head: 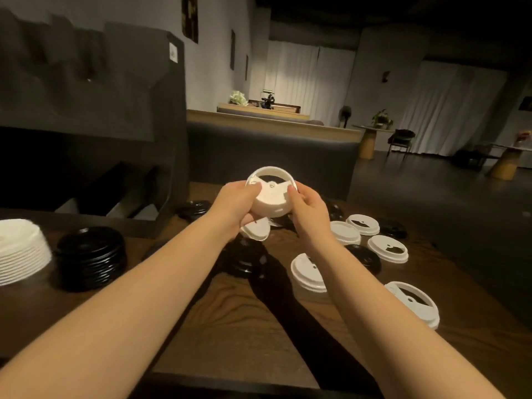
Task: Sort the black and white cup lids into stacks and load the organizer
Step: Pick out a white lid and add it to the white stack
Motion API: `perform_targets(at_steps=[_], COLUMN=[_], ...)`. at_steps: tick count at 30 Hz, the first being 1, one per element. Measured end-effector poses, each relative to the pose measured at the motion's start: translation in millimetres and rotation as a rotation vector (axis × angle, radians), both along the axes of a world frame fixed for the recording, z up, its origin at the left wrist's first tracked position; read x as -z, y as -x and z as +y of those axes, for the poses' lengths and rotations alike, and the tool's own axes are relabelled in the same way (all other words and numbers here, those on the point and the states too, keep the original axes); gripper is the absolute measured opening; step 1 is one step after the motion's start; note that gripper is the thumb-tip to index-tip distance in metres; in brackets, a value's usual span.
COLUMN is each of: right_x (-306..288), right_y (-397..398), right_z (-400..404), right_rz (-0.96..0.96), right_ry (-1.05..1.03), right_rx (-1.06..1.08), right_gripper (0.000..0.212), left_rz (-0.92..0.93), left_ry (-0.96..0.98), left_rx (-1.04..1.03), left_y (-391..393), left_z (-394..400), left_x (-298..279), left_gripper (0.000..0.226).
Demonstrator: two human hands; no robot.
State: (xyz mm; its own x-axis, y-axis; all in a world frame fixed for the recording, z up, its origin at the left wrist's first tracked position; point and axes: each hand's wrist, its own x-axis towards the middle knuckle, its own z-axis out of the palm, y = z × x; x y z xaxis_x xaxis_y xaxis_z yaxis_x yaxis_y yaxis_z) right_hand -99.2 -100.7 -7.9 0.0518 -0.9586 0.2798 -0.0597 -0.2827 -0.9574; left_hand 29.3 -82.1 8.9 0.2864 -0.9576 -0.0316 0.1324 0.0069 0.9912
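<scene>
Both hands' grip on white lids (272, 198), black stack (90, 259) left, loose lids right

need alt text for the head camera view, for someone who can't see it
Two bare hands, left hand and right hand, hold a small stack of white plastic cup lids above a dark wooden table. Loose white and black lids lie scattered on it, with a white lid stack and a black lid stack at left, before a dark organizer.

White lids (272, 197) stacked, held aloft; black stack (90, 257) left on table.
</scene>
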Motion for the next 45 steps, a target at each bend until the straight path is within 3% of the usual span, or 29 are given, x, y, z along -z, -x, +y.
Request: perform_targets(at_steps=[3, 9, 19, 26, 31, 34, 37, 40, 43, 45], right_x=[-7, -3, 6, 17, 12, 13, 9, -5, -11, -11], right_y=[-46, -140, -262, -327, -354, -363, -371, -374, -372, -373], right_z=[6, 34, 73, 80, 78, 85, 85, 75, 71, 65], right_rz=[0.028, 0.056, 0.165, 0.246, 0.073, 0.072, 0.058, 0.075, 0.222, 0.223], right_ry=[0.013, -0.011, 0.084, 0.053, -0.171, -0.3, -0.314, -0.298, -0.199, -0.19], right_rx=[-0.076, -0.232, -0.444, -0.578, -0.522, -0.645, -0.656, -0.66, -0.752, -0.754], right_gripper=[0.011, 0.044, 0.049, 0.056, 0.062, 0.062, 0.04, 0.055, 0.048, 0.051], left_rz=[-0.005, -0.065, -0.084, -0.214, -0.209, -0.048, -0.073, -0.156, -0.174, -0.165], left_ry=[-0.003, -0.073, -0.098, -0.155, -0.166, -0.141, -0.161, -0.178, -0.103, -0.144], left_rx=[-0.109, -0.289, -0.499, -0.605, -0.581, -0.614, -0.571, -0.54, -0.543, -0.573], left_y=[-45, -131, -241, -304, -329, -334, -338, -343, -351, -353], left_z=[18, 60, 123, 153, 161, 162, 159, 159, 155, 152], left_x=[-12, -19, -13, 1, 10, 11, 11, 5, 3, 5], left_gripper=[0.037, 0.034, 0.033, 0.04, 0.034, 0.041, 0.044, 0.043, 0.054, 0.043])
